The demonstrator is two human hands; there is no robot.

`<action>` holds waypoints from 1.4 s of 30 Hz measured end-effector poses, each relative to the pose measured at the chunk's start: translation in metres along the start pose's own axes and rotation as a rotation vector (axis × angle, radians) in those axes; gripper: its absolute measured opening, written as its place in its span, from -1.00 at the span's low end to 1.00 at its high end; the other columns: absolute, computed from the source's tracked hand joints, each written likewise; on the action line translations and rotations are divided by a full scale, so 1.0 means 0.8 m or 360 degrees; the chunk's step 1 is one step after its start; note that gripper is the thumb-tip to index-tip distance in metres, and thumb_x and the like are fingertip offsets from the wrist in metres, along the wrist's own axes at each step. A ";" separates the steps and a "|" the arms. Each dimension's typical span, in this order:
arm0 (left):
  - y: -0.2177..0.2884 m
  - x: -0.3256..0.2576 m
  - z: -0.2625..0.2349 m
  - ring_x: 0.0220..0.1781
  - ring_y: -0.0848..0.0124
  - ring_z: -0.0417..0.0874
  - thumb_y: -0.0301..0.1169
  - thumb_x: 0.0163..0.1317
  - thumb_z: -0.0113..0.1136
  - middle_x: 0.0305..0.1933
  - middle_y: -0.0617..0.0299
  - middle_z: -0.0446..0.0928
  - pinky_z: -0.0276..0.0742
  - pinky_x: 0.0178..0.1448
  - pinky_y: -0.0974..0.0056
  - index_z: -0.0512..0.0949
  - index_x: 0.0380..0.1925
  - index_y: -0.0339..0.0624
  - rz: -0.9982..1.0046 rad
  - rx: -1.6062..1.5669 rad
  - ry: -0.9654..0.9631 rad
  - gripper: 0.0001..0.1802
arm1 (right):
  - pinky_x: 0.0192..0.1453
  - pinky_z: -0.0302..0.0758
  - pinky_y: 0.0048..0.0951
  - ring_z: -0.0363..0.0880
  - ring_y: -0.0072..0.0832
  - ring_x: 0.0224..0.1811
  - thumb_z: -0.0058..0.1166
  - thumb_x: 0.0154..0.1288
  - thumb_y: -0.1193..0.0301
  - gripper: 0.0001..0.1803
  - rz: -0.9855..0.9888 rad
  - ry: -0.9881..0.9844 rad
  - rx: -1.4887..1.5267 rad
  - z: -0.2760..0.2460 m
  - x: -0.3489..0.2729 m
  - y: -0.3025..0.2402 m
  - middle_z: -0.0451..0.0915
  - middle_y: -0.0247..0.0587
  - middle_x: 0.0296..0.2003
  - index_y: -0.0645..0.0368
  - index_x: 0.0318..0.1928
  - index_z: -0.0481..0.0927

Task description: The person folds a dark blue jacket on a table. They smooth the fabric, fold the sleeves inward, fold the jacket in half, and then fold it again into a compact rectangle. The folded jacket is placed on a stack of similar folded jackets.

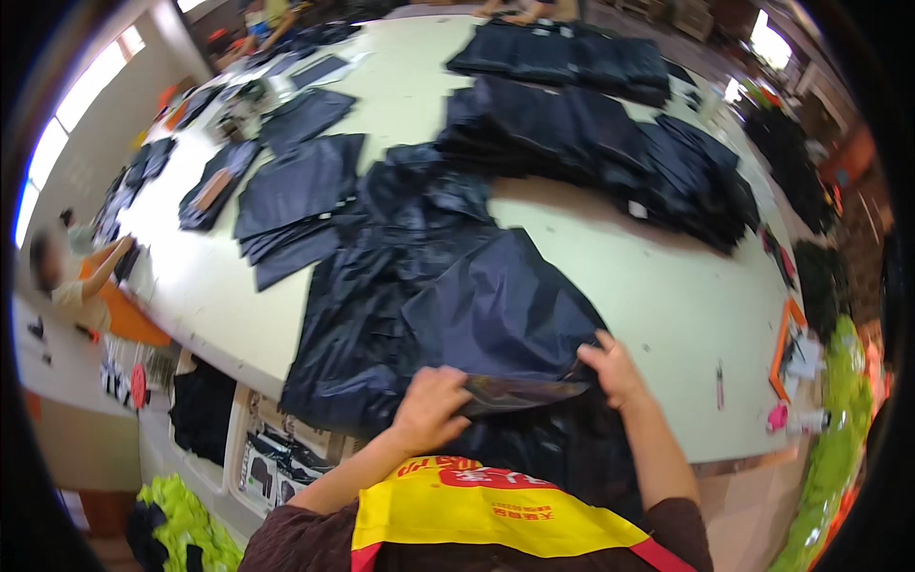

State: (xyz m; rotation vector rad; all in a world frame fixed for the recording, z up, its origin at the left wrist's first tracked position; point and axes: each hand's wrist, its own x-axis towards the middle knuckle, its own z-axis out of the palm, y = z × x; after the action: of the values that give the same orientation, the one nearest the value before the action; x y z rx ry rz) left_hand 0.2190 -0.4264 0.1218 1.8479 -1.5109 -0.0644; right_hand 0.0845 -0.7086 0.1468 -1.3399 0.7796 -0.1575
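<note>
A dark navy hooded garment [362, 296] of smooth, slightly shiny cloth lies spread before me, its near part hanging over the table's front edge. A large panel of it is folded over on top. My right hand [615, 370] pinches the right corner of this panel between thumb and fingers. At the panel's near edge, my left hand [434, 410] has its fingers curled onto the cloth, closed on it. Between the two hands the edge is lifted a little, and its inner side shows. The left fingertips are partly hidden by the cloth.
Folded dark garments [553, 129] form thick stacks at the far right. Flat dark cloth pieces [295, 191] lie left of the garment. A box cutter [720, 386] and an orange frame [786, 348] are at the right. Another person [81, 286] works at the left.
</note>
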 end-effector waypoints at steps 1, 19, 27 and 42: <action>-0.004 -0.013 0.021 0.19 -0.06 0.35 -0.48 -0.23 0.35 0.12 -0.07 0.38 0.20 0.28 -0.06 0.44 -0.11 -0.23 -0.0151 0.0201 0.0152 -0.45 | 0.02 0.47 -0.42 0.53 -0.42 -0.12 0.12 0.15 0.41 -0.44 -0.0088 0.0005 -0.0195 -0.060 0.003 -0.010 0.54 -0.12 -0.07 0.41 0.14 0.33; -0.031 -0.057 0.136 0.34 -0.05 0.16 -0.33 0.13 0.12 0.30 -0.11 0.20 0.05 0.38 0.01 0.32 0.13 -0.29 -0.0823 0.0945 -0.0025 -0.45 | -0.30 0.57 -0.09 0.52 -0.15 -0.20 -0.15 0.37 0.35 -0.73 -0.0759 0.2034 0.1264 -0.811 -0.023 0.125 0.48 -0.08 -0.14 0.24 -0.02 0.36; -0.034 -0.053 0.141 0.36 -0.07 0.13 -0.22 0.25 -0.03 0.31 -0.13 0.19 0.01 0.40 0.01 0.27 0.17 -0.33 -0.0827 0.0970 -0.0138 -0.44 | -0.05 0.58 -0.01 0.41 -0.17 -0.08 0.12 0.11 0.48 -0.64 -0.0699 0.2095 0.1659 -0.801 -0.053 0.161 0.39 0.00 -0.08 0.28 -0.07 0.38; -0.023 -0.033 0.125 0.29 0.02 0.25 -0.34 0.01 0.29 0.25 -0.06 0.28 0.16 0.34 0.08 0.42 0.05 -0.20 -0.0847 0.0683 0.0115 -0.45 | 0.33 0.18 -0.33 0.29 -0.27 0.25 0.09 0.25 0.34 -0.40 -0.0601 0.1198 -0.0467 -0.399 -0.008 0.133 0.35 -0.06 0.20 0.28 0.25 0.27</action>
State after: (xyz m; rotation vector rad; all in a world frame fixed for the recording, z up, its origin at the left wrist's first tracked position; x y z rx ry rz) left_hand 0.1793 -0.4530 0.0287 2.5288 -0.9971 0.0826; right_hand -0.1416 -0.9363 0.0452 -1.7190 1.1957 -0.9146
